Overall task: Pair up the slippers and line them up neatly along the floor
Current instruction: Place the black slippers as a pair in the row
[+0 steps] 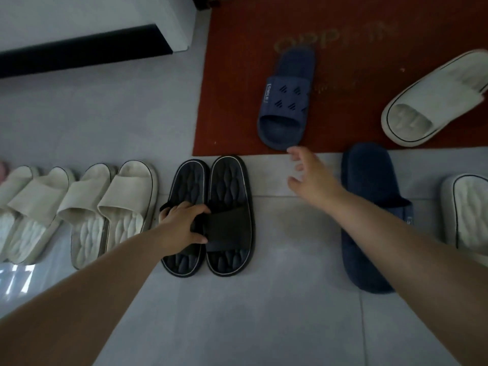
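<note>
Two pairs of cream slippers [87,212] stand side by side at the left. Right of them sits a black pair; my left hand [182,225] grips the strap of the left black slipper [184,178], which touches the right black slipper [229,215]. My right hand [309,175] hovers open, fingers spread, just below the toe of a navy slipper [286,101] lying on the red mat. A second navy slipper [369,207] lies on the tiles under my right forearm. One white slipper [433,101] rests askew on the mat, another white slipper [467,215] at the right edge.
The red doormat [237,101] covers the upper right floor. A white cabinet with a dark base [87,48] stands at the upper left. Grey tiles [237,313] spread below the slippers. Something pink [3,170] peeks in at the far left edge.
</note>
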A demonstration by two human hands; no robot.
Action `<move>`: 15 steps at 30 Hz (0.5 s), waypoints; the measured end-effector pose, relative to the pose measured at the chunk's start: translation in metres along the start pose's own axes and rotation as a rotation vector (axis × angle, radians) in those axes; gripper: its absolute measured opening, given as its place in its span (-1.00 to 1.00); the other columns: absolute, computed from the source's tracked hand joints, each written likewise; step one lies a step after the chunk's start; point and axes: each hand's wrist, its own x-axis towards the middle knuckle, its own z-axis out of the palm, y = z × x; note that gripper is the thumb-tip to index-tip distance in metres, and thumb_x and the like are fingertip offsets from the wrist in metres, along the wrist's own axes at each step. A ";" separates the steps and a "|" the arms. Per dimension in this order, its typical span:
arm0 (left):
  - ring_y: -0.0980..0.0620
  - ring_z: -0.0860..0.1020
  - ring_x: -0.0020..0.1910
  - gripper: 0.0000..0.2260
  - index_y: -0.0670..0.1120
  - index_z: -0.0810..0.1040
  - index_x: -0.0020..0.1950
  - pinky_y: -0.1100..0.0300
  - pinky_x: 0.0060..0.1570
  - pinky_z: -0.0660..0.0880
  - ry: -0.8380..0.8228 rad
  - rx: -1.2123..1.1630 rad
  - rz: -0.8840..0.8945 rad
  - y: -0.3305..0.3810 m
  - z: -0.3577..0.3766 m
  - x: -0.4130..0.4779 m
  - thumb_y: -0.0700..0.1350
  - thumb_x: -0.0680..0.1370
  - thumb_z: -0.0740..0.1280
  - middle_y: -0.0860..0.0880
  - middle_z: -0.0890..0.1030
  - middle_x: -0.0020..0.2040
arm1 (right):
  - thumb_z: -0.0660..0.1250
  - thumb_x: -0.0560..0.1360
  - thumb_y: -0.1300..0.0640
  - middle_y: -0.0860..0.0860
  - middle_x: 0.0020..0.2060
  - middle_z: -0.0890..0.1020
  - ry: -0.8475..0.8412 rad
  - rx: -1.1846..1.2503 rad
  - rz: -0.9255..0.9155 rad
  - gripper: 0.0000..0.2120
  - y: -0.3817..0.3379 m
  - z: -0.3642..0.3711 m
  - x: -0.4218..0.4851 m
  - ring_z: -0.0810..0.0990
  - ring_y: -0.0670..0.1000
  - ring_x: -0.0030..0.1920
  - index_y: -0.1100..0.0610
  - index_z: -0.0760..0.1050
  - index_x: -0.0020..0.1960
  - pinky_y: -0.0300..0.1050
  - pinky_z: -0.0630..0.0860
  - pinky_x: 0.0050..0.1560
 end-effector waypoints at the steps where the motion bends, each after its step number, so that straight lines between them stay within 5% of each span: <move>1: -0.07 0.34 0.32 -0.48 0.09 0.35 0.30 0.00 0.43 0.03 -0.002 0.001 0.005 -0.002 -0.001 0.001 -0.01 0.39 0.44 -0.02 0.39 0.24 | 0.30 0.47 0.24 0.10 0.32 0.38 0.032 -0.006 0.001 -0.43 0.000 -0.005 0.006 0.42 0.05 0.26 0.08 0.20 0.42 -0.12 0.37 0.20; 5: -0.04 0.34 0.31 -0.49 0.08 0.35 0.29 0.00 0.44 0.01 0.010 0.077 0.049 -0.004 -0.005 0.005 0.04 0.39 0.43 0.04 0.38 0.12 | 0.37 0.44 0.19 0.12 0.39 0.29 0.157 -0.082 -0.030 -0.34 -0.011 -0.031 0.031 0.33 0.12 0.36 0.08 0.14 0.45 -0.01 0.32 0.36; 9: -0.06 0.30 0.35 -0.48 0.10 0.27 0.33 -0.08 0.48 -0.05 0.026 0.168 0.050 -0.003 0.000 0.003 0.09 0.43 0.37 0.00 0.38 0.26 | 0.33 0.49 0.08 0.07 0.53 -0.01 0.194 -0.240 0.008 -0.21 -0.037 -0.063 0.079 0.07 0.24 0.49 -0.03 -0.12 0.52 0.14 0.12 0.46; 11: -0.08 0.28 0.39 -0.46 0.12 0.22 0.37 -0.12 0.49 -0.09 0.033 0.191 0.047 -0.004 0.003 -0.001 0.10 0.45 0.34 -0.01 0.36 0.32 | 0.26 0.53 -0.01 0.08 0.54 -0.13 0.135 -0.251 0.110 -0.26 -0.047 -0.071 0.103 0.08 0.27 0.49 -0.09 -0.17 0.51 0.15 0.19 0.43; 15: -0.09 0.19 0.46 -0.35 0.18 0.09 0.45 -0.19 0.47 -0.16 0.008 0.209 0.060 -0.003 -0.002 -0.006 0.24 0.43 0.27 0.00 0.27 0.41 | 0.18 0.56 -0.05 0.18 0.35 0.33 0.144 -0.234 0.153 -0.58 -0.047 -0.065 0.115 0.42 0.24 0.25 0.10 0.25 0.35 0.05 0.41 0.13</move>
